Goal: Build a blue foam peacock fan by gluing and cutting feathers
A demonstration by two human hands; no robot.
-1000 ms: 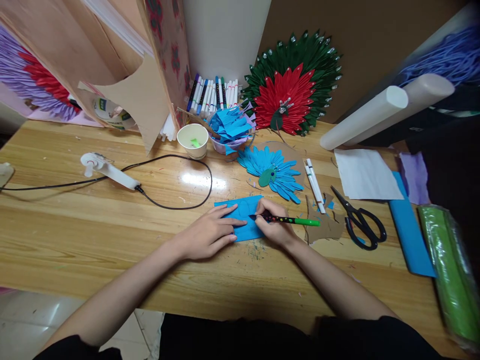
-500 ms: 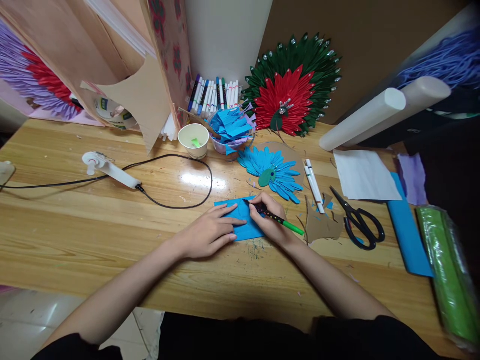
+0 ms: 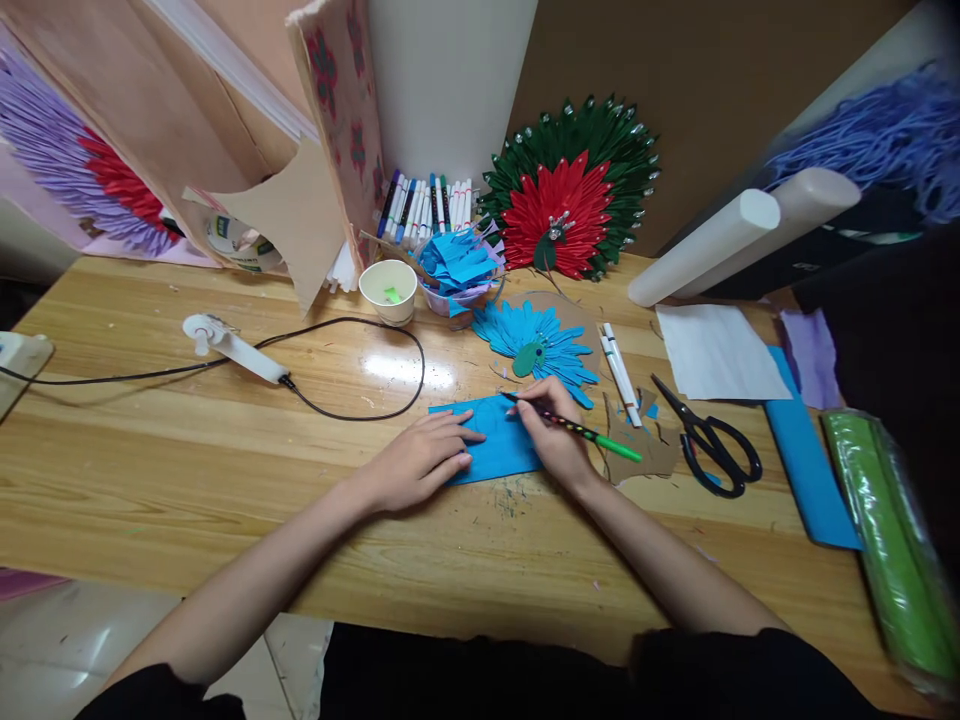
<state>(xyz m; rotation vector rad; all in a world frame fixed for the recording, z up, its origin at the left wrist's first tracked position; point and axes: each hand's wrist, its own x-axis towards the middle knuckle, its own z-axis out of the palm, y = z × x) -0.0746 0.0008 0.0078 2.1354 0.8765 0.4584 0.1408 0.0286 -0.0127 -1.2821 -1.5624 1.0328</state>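
Note:
A blue paper sheet (image 3: pixel 501 442) lies flat on the wooden table (image 3: pixel 150 450). My left hand (image 3: pixel 420 462) rests on the sheet's left part with fingers stretched out, pressing it down. My right hand (image 3: pixel 553 435) grips a black pencil with a green end (image 3: pixel 577 430); its tip touches the sheet's upper right edge. Just beyond lies a blue paper fan ornament (image 3: pixel 538 345) with a green centre.
Black scissors (image 3: pixel 709 440), brown cardboard scraps (image 3: pixel 645 445) and two white markers (image 3: pixel 619 358) lie to the right. A glue gun (image 3: pixel 232 345) with a looping black cord lies left. A paper cup (image 3: pixel 388 290), bowl of blue cut-outs (image 3: pixel 457 265), markers, a red-green ornament (image 3: pixel 574 200) stand behind.
My right hand has moved the pencil tip up and right along the blue sheet, from its middle to its upper right edge. The left hand has stayed on the sheet.

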